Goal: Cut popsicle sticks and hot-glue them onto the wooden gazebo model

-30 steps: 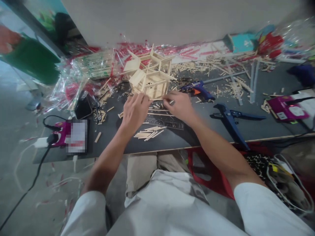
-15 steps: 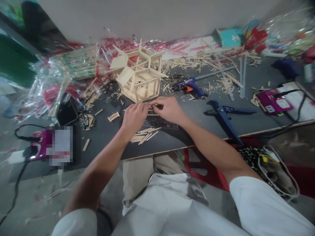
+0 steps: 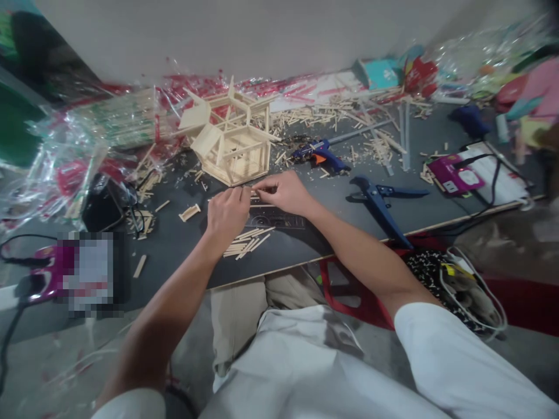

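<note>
A hexagonal model built of pale wooden sticks (image 3: pixel 229 139) stands on the dark board (image 3: pixel 332 203) in front of me. Just below it my left hand (image 3: pixel 226 212) and my right hand (image 3: pixel 282 191) meet fingertip to fingertip, pinching a thin wooden stick (image 3: pixel 252 191) between them. A small pile of cut sticks (image 3: pixel 244 240) lies on the board under my left wrist. A tiny ladder-like stick piece (image 3: pixel 189 212) rests to the left of my left hand.
A blue glue gun (image 3: pixel 321 156) and a blue cutter (image 3: pixel 379 201) lie right of my hands. Stick offcuts litter the back. Plastic-wrapped stick bundles (image 3: pixel 117 119) sit at left, a black case (image 3: pixel 102 206) and pink power strips (image 3: pixel 452 173) at the sides.
My hands drew back from the stick model and came together over the board, now pinching a thin stick. The view has shifted, so everything sits further left.
</note>
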The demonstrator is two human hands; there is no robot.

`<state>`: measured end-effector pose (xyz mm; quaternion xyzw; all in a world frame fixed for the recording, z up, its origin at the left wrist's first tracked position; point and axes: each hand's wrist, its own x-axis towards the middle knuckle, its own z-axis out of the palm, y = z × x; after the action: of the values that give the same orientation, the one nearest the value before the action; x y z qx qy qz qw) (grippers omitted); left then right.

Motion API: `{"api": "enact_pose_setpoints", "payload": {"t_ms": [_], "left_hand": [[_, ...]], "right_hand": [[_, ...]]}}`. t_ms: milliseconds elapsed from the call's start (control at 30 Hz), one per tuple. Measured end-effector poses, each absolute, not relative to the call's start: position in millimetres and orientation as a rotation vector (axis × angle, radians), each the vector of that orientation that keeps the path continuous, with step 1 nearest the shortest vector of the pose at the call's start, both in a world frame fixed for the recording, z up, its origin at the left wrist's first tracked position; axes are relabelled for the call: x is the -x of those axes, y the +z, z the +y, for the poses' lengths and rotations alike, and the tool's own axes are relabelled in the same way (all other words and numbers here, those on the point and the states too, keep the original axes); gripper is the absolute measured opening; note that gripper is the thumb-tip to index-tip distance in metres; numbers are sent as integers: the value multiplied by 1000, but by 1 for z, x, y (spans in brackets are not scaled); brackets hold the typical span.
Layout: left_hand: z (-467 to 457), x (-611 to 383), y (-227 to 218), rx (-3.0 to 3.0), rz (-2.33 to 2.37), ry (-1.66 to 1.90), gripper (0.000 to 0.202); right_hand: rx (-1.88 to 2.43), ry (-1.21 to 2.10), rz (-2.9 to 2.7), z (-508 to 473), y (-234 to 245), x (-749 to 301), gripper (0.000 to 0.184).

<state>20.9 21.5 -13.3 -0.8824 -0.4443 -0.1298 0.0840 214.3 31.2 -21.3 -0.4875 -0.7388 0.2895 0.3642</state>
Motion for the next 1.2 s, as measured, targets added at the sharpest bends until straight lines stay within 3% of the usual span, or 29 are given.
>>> {"api": "enact_pose_setpoints", "payload": {"t_ms": [867, 1200], "left_hand": [[22, -22, -13, 2707, -1417, -322, 40], [21, -22, -10, 2709, -1418, -303, 34]], "right_hand": [[1211, 839, -1819, 34, -33, -211, 26], [1221, 816, -1824, 31, -30, -209, 27]]}}
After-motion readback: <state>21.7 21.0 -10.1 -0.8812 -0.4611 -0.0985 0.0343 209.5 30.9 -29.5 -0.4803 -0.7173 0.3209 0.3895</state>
